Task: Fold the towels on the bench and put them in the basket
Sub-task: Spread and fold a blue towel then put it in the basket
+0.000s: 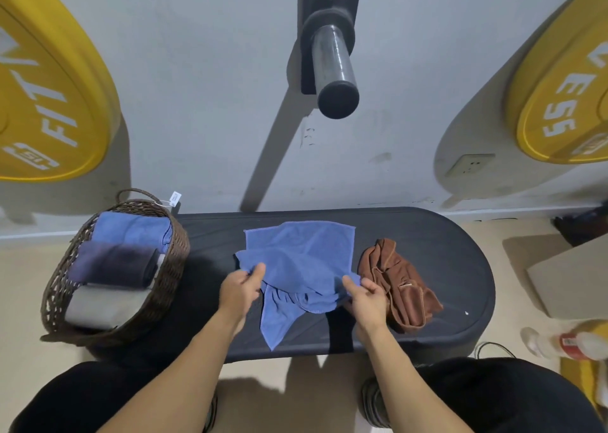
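Both hands hold a blue towel over the dark worktop, a filled basket at its left end.

Head view: the wicker basket (171, 268) holds three folded towels in a row: a blue one (131, 230) at the far end, a dark one (115, 263) in the middle, a grey one (98, 306) nearest. A small white tag (175, 198) hangs at its handle, writing too small to read. The left hand (240, 292) and right hand (367, 301) each pinch an edge of the half-spread blue towel (302, 261) in curled fingers. A crumpled brown towel (399, 284) lies just to its right on the worktop (460, 268). Yellow weight plates (49, 103) on the wall read "FIT" and "ESS".
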A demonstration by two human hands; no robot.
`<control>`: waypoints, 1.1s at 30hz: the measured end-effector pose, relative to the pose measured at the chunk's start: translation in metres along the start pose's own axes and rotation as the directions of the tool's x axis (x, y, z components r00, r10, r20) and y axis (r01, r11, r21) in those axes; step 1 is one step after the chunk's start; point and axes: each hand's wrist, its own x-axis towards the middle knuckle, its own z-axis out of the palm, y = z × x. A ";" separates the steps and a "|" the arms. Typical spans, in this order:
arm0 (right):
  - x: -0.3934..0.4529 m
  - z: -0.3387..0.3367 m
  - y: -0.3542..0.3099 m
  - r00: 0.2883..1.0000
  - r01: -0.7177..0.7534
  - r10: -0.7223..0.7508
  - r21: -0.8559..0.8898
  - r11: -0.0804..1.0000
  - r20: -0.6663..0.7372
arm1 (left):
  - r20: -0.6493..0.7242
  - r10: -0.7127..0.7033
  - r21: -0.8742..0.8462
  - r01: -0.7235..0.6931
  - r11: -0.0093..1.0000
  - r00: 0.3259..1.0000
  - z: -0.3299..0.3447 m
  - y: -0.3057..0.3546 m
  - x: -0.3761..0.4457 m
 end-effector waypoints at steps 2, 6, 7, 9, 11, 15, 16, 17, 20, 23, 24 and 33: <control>-0.007 0.004 0.020 0.995 -0.095 0.094 -0.047 0.994 -0.017 | 0.046 -0.019 0.114 0.014 0.993 0.999 0.010 -0.018 -0.006; -0.026 0.010 0.053 0.975 -0.217 0.221 -0.121 0.969 0.026 | 0.017 0.049 0.340 -0.052 0.939 0.999 0.019 -0.032 -0.003; -0.030 0.013 0.057 0.972 -0.211 0.222 -0.139 0.968 0.070 | 0.047 0.081 0.384 -0.093 0.919 0.996 0.019 -0.031 0.000; -0.036 0.020 0.058 0.971 -0.150 0.178 -0.169 0.974 0.162 | 0.080 0.140 0.529 -0.161 0.833 0.987 0.022 -0.033 0.002; -0.040 0.025 0.057 0.973 -0.074 0.109 -0.169 0.983 0.203 | 0.075 0.150 0.694 -0.160 0.702 0.986 0.026 -0.038 -0.002; -0.039 0.030 0.045 0.992 -0.007 0.016 -0.076 0.997 0.122 | 0.000 0.101 0.763 -0.066 0.643 0.995 0.035 -0.048 -0.012; -0.037 0.031 0.041 0.995 -0.003 0.006 -0.035 0.999 0.098 | -0.026 0.081 0.737 -0.036 0.675 0.996 0.036 -0.048 -0.013; -0.036 0.031 0.036 0.998 0.000 0.000 0.005 1.000 0.070 | -0.046 0.050 0.696 -0.003 0.718 0.998 0.035 -0.048 -0.013; -0.032 0.029 0.023 0.999 0.033 -0.030 0.109 0.994 -0.033 | -0.025 -0.072 0.546 0.074 0.835 0.997 0.032 -0.041 -0.015; -0.030 0.019 0.019 0.989 0.042 -0.016 0.184 0.982 -0.145 | 0.059 -0.132 0.487 0.088 0.869 0.989 0.029 -0.030 -0.026; -0.031 0.016 0.019 0.987 0.023 0.007 0.179 0.984 -0.163 | 0.079 -0.128 0.493 0.073 0.867 0.989 0.028 -0.026 -0.032; -0.094 0.013 -0.020 0.900 0.133 0.023 -0.325 0.936 0.435 | 0.048 -0.094 0.115 0.088 0.989 0.994 0.049 0.017 -0.118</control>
